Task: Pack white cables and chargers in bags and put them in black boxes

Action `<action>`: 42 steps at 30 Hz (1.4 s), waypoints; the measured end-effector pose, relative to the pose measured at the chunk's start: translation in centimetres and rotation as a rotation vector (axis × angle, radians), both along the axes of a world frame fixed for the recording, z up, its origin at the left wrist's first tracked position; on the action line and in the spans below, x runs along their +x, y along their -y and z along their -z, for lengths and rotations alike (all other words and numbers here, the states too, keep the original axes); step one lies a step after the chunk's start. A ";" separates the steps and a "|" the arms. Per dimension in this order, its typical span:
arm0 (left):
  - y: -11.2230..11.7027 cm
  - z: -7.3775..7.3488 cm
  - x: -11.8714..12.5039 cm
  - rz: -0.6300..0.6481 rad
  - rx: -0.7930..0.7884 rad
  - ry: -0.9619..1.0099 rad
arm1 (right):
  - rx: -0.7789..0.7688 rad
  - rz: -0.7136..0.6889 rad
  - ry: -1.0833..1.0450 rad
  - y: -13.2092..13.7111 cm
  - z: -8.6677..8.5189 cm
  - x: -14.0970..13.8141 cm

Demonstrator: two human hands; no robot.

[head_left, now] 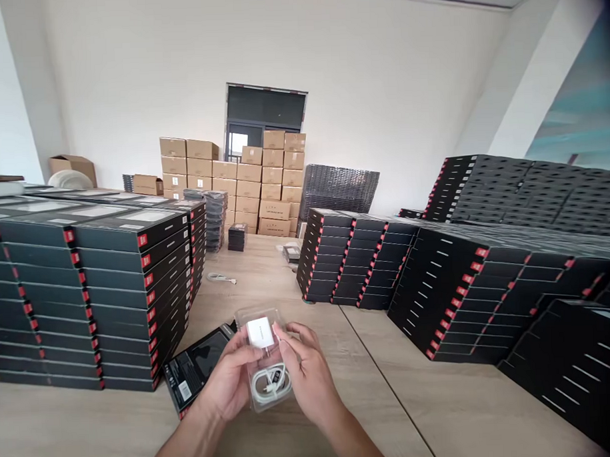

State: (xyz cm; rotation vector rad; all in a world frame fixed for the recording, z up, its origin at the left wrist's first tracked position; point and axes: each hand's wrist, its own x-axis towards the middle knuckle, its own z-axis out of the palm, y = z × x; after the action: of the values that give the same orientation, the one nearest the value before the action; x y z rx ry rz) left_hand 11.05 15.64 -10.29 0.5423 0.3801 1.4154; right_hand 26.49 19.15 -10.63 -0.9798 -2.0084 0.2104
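Note:
Both my hands are around a clear plastic tray (262, 408) above the table. My left hand (229, 378) grips the tray's left side, its thumb across the front just below a white charger plug (260, 333). My right hand (308, 370) is closed at the right edge, fingertips pinched beside the charger; whether they hold something small besides the tray is unclear. A coiled white cable (270, 384) with a dark tag lies in the lower half of the tray. Behind my left hand, a flat black box (202, 362) rests on the table, partly covered by the hand.
Tall stacks of black boxes (119, 275) stand on the left, with more black boxes (437, 297) on the right. A loose white cable (221, 278) lies farther up the wooden table (360, 380). Cardboard cartons (248, 180) are piled at the back wall.

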 end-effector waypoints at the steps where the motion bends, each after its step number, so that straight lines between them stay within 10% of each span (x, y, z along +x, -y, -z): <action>1: 0.0 -0.1 -0.1 0.003 0.007 -0.004 | -0.030 -0.009 -0.020 -0.1 0.1 0.1; 21: -0.2 0.1 -1.0 -0.012 -0.065 -0.019 | -0.357 -0.325 0.022 0.9 -1.6 1.1; 33: -0.3 0.2 -0.3 -0.068 -0.144 0.007 | -0.039 -0.192 0.108 0.2 0.7 0.1; 42: -0.5 -0.3 -0.9 -0.074 -0.162 -0.001 | -0.177 -0.236 -0.149 -0.3 1.7 -0.5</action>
State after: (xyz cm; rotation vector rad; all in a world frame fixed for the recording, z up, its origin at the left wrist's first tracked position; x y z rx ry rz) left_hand 10.16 16.11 -9.97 0.4000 0.5149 1.4408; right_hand 25.95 19.49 -12.34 -0.8070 -1.9894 0.5820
